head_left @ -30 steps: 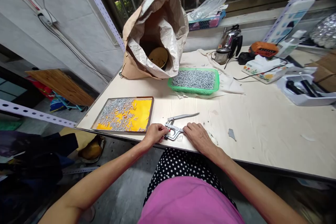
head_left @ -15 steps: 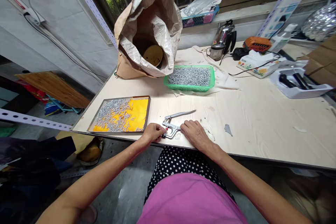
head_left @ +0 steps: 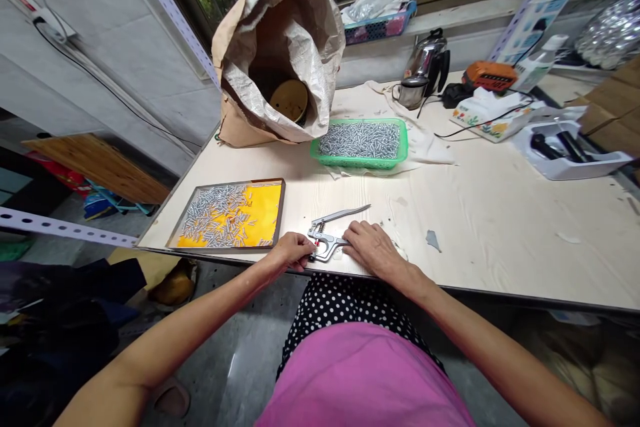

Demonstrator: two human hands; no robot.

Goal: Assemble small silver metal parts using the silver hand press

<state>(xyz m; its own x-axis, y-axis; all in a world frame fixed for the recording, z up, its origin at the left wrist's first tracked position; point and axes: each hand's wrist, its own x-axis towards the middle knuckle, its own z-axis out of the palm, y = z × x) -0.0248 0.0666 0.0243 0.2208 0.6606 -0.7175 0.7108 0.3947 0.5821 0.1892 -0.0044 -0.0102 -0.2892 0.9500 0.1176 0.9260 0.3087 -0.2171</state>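
Clamping the pliers, seemingly for steadiness, the right hand faces the left hand, pinched together at their nine o'clock.

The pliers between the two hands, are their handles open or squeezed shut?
Open: the upper handle of the pliers stands apart from the lower handle, with tabletop showing between; the right hand touches only the lower.

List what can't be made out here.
All in the head view:
What, if anything, the left hand pinches: too small, covered by that hand.
Lower handle end of the plier-like tool: covered by the right hand.
Bottom of the paper sack: shadow, and the round tan object inside.
Right side of the brown cardboard: cut off by the edge.
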